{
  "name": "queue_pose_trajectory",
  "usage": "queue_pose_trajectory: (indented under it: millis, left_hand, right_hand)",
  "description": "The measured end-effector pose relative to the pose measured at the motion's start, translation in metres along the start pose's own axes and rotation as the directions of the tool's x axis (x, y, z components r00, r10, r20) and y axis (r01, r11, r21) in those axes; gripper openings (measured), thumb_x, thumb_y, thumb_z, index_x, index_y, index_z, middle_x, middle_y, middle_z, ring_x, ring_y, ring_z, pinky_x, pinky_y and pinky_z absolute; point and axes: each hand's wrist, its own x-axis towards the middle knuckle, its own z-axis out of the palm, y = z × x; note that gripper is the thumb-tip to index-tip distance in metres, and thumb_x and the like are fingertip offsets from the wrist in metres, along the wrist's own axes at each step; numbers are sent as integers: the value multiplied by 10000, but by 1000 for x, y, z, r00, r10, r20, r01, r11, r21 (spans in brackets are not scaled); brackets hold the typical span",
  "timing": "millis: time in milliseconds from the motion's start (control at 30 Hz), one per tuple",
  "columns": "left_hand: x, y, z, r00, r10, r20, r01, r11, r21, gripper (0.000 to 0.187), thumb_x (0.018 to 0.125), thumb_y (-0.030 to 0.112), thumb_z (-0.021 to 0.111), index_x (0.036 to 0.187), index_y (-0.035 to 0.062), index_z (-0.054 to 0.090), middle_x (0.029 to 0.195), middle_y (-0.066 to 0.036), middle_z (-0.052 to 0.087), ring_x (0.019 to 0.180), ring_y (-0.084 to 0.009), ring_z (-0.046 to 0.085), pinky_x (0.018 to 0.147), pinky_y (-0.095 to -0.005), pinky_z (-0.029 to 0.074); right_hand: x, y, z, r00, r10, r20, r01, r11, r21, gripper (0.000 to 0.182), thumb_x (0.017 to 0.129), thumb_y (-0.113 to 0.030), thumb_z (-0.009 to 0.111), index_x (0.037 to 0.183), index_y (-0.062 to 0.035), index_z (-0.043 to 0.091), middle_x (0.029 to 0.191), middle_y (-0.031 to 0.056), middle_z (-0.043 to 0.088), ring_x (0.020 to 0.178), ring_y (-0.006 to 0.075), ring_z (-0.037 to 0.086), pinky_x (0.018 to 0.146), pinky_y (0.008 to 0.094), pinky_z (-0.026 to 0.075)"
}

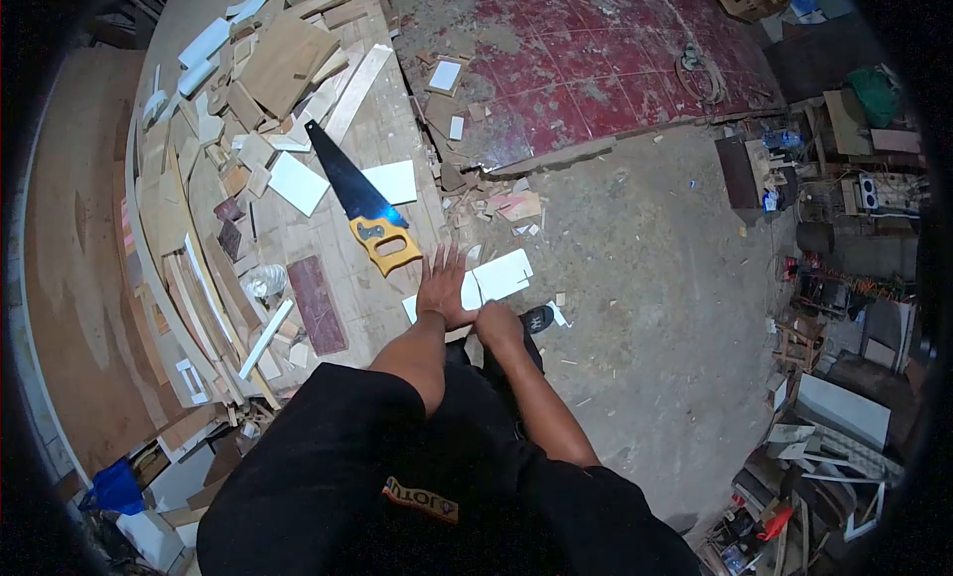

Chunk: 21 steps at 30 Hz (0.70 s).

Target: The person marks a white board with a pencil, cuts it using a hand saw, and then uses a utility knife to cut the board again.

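Observation:
A white board (504, 276) lies across the edge of the wooden workbench, its right end sticking out over the floor. My left hand (442, 286) presses flat on it with fingers spread. Just to the right, my right hand (498, 325) is closed in a fist at the board's near edge; what it grips, if anything, is hidden. A thin dark line runs across the board above the fist. Beyond my left fingertips lies a handsaw (359, 201) with a yellow handle and dark blade, resting partly over a white piece (390, 182).
Wood offcuts (288, 65) and strips crowd the workbench (382, 104). A dark red board (316, 305) lies left of my hands. Scraps litter the concrete floor (635, 248); my shoe (538, 319) shows below the board. Cluttered shelves and piled panels (844, 409) line the right.

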Motion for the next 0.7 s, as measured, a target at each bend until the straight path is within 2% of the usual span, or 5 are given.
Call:
queue_pose_trajectory:
  millis: [167,300,367,467,700]
  left_hand:
    - [-3,5,-15,990,-26,139,13,996,92,1216,707,726,640,1581,39,146,1669,-153,79,1540,-361,31,1223,-569,-1]
    - [-2,2,2,998,-21,65,19,1000,22,1216,703,713,655,1581,41,149,1667,-153,90,1540,-362,27,1222,-570,-1]
    - [2,-2,9,997,-23,67,16,994,112,1220,701,705,661,1582,41,142,1665,-158,94,1540,-363,28,1222,-570,1]
    - [-2,2,-1,996,-26,83,18,995,96,1221,702,706,656,1580,31,141,1664,-163,96,1538,-366,33,1220,-573,2]
    - [-2,3,-6,996,-19,91,16,1000,26,1196,709,700,647,1569,13,177,1663,-173,86,1537,-373,38,1215,-588,10]
  right_hand:
    - [-26,-7,-25,996,47,71,-48,999,6,301,892,-171,593,1111,-2,711,1187,251,674,1112,405,656,930,483,529]
    - [13,-11,-13,991,36,132,-33,999,-25,298,893,-163,581,1105,0,714,1182,256,674,1114,408,655,935,485,527]
    - [24,-15,-14,988,8,154,-2,999,-41,298,895,-160,574,1102,2,714,1184,257,673,1115,409,654,940,487,525]
    - [8,-5,-11,999,1,49,-3,1000,27,296,888,-160,588,1093,11,715,1176,257,676,1112,409,656,939,483,529]
    - [-4,-16,-32,986,58,155,-59,998,-1,304,881,-176,596,1095,6,713,1193,262,664,1124,410,647,936,480,529]
